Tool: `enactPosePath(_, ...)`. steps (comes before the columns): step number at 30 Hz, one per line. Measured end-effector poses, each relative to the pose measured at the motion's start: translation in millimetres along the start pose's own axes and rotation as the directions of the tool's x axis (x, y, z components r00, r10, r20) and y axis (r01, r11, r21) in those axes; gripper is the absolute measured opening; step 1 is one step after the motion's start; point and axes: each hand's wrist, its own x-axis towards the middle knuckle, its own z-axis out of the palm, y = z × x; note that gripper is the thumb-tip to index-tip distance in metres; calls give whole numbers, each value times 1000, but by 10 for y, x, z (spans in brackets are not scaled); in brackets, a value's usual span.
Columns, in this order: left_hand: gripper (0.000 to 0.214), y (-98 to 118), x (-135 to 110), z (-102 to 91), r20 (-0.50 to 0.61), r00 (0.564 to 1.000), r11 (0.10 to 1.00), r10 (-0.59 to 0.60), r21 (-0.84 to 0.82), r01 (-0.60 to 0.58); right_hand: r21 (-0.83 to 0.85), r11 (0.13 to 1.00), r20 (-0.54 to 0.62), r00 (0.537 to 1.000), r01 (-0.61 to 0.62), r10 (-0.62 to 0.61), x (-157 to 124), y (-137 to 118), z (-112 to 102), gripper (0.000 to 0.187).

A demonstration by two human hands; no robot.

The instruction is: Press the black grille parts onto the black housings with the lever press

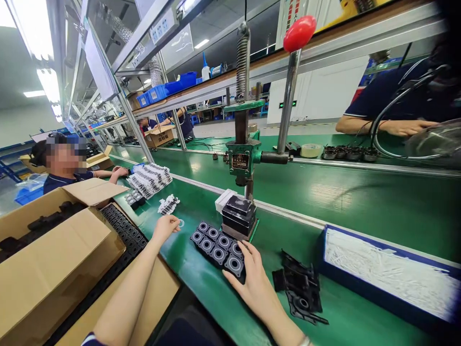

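My left hand (164, 228) reaches out over the green belt, its fingers pinched on a small white ring (180, 223). My right hand (252, 275) rests with spread fingers on the near end of a black tray of round parts with white rings (216, 245). Just behind the tray stands a hand press (242, 158) with a red knob lever (298, 32) and a black block (238, 214) on its base.
An open cardboard box (54, 259) and a tray of black parts (124, 230) lie at my left. Loose black plastic pieces (300, 288) and a blue bin of white parts (389, 278) lie at my right. Other workers sit far left and across the belt.
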Motion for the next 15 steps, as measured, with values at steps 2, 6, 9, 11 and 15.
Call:
enactPosePath(2,24,5,118,37,11,1000,1000,-9,-16,9,1,1000,8,1000,-9,9,-7,-1,-14,68)
enactPosePath(6,24,101,372,120,51,999,1000,-2,-28,4,-14,1000,27,999,-20,20,-27,2,-27,66)
enactPosePath(9,24,224,570,191,90,996,1000,19,-12,-18,-38,998,43,998,-43,45,-47,13,-27,65)
enactPosePath(11,24,312,710,245,114,993,999,38,6,-39,-62,997,49,997,-56,60,-48,25,-28,65)
enactPosePath(15,25,461,991,376,135,988,996,78,38,-84,-93,995,66,997,-24,31,-26,81,-34,67)
